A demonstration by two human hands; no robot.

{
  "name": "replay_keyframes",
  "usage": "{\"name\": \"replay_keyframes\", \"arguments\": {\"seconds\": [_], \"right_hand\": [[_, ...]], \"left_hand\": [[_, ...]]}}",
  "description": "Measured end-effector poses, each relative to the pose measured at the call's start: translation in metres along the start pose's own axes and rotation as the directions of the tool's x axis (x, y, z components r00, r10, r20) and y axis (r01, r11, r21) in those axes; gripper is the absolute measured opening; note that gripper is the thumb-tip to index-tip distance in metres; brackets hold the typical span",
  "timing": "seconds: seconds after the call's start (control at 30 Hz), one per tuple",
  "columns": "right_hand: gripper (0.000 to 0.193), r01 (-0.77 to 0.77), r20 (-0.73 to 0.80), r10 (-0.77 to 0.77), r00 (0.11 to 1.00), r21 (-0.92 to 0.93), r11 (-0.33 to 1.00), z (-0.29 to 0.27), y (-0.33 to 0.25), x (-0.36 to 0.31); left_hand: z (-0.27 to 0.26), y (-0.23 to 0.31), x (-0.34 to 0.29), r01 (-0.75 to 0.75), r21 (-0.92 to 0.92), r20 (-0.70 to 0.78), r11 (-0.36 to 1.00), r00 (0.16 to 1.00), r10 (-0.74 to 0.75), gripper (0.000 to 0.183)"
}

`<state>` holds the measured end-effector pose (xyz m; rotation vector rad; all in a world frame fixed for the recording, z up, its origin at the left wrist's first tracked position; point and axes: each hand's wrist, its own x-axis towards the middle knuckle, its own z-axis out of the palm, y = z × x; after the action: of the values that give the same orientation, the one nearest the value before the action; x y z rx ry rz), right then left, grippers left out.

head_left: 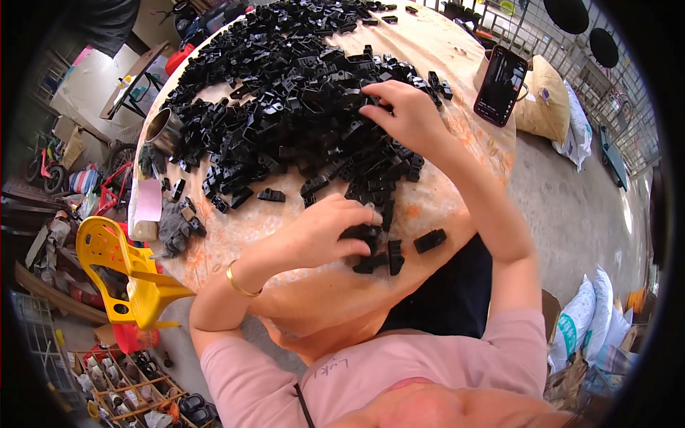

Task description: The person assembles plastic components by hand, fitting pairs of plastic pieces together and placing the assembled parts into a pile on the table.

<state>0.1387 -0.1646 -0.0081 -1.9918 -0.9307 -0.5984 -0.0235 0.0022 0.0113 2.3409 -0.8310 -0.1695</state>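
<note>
A wide heap of small black plastic parts (285, 107) spreads over the table. My left hand (321, 230), with a gold bangle on the wrist, is at the near side of the heap. Its thumb and fingers close around a black plastic part (362, 234), partly hidden by them. Over the right side of the heap is my right hand (410, 118), thumb and forefinger apart at the parts, with nothing plainly gripped between them. Loose black parts (429, 241) lie near the table's front edge, to the right of my left hand.
A patterned cloth (314, 274) covers the round table. At its left edge are a metal cup (163, 132), a pink paper (148, 200) and a grey glove (175, 228). A phone (501, 85) stands at the right edge. Beyond are a yellow chair (135, 274) and sacks (546, 103).
</note>
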Motion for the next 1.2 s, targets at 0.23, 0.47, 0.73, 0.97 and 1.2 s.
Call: {"name": "replay_keyframes", "arguments": {"seconds": [0.23, 0.47, 0.73, 0.97, 1.2], "right_hand": [[0.019, 0.103, 0.134, -0.081, 0.988, -0.163, 0.981, 0.021, 0.007, 0.018], [0.023, -0.154, 0.173, 0.118, 0.978, 0.214, 0.965, 0.002, -0.002, 0.007], [0.020, -0.568, 0.453, 0.343, 0.823, 0.647, 0.509, 0.014, -0.039, -0.012], [0.018, -0.345, 0.268, 0.231, 0.935, 0.543, 0.766, 0.023, -0.040, -0.023], [0.019, 0.035, 0.063, -0.048, 0.997, 0.195, 0.980, 0.023, -0.048, -0.026]], "left_hand": [[0.008, -0.019, 0.016, 0.335, 0.204, -0.332, 0.920, 0.908, -0.257, 0.029], [0.009, -0.041, 0.015, 0.177, 0.162, -0.284, 0.971, 0.951, -0.126, 0.034], [-0.006, -0.049, 0.017, -0.228, -0.956, -0.292, 0.184, 0.789, -0.541, 0.029], [0.003, -0.048, 0.019, -0.165, -0.833, -0.467, 0.528, 0.720, -0.512, 0.026], [-0.004, -0.040, 0.018, 0.148, -0.588, -0.486, 0.795, 0.721, -0.494, 0.031]]}}
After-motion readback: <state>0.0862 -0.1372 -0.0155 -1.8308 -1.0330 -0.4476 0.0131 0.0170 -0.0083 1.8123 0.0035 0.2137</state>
